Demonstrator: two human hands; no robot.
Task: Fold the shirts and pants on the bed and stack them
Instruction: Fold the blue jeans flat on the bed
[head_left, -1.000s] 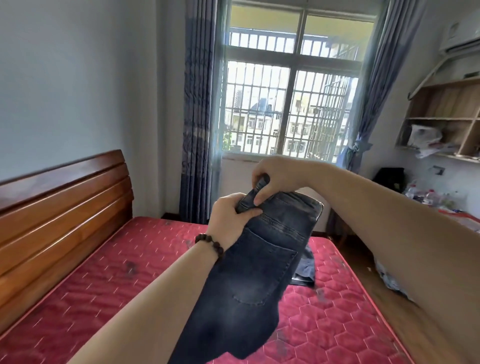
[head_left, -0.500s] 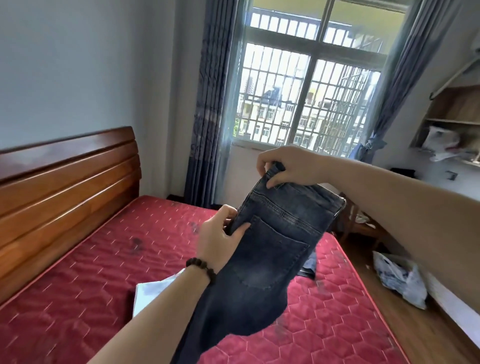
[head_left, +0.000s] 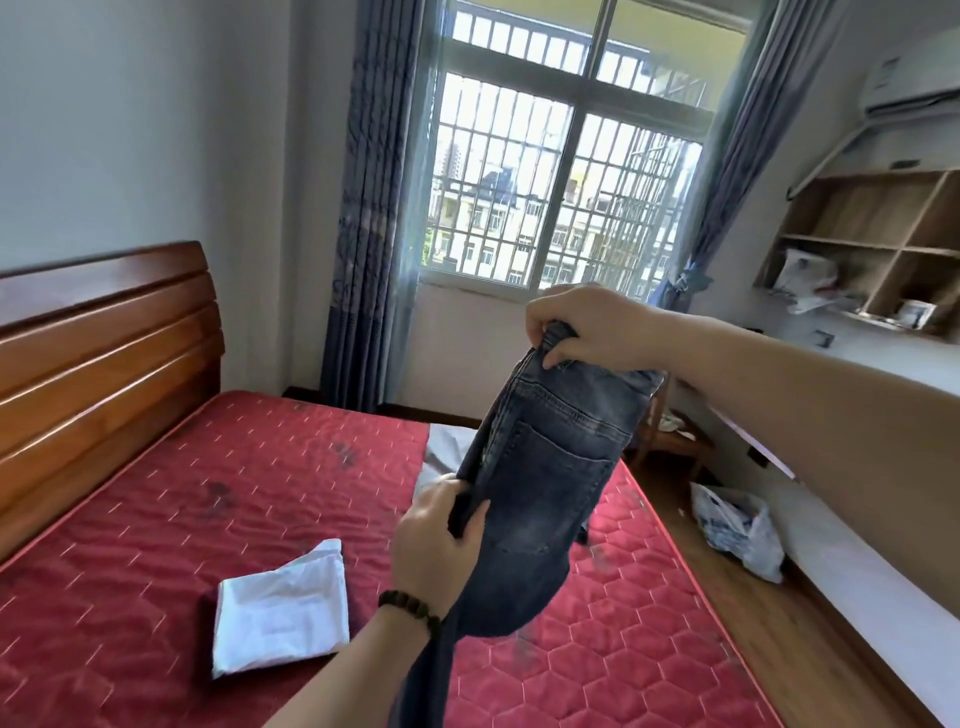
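Sliding down the seam, the left hand (head_left: 441, 540) now pinches the dark jeans (head_left: 540, 499) lower, while the right hand (head_left: 582, 325) grips their waistband; they hang above the bed (head_left: 260, 467), near a folded white shirt (head_left: 283, 613).

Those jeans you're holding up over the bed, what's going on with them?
A person is sorting laundry in a bedroom. The right hand pinches the waistband of a pair of dark jeans, holding them up over the red mattress. The left hand grips the jeans' side edge lower down, so they hang unfolded. A white garment already lies folded on the mattress to the left, and a pale grey piece of cloth lies behind the jeans, seemingly not yet folded.
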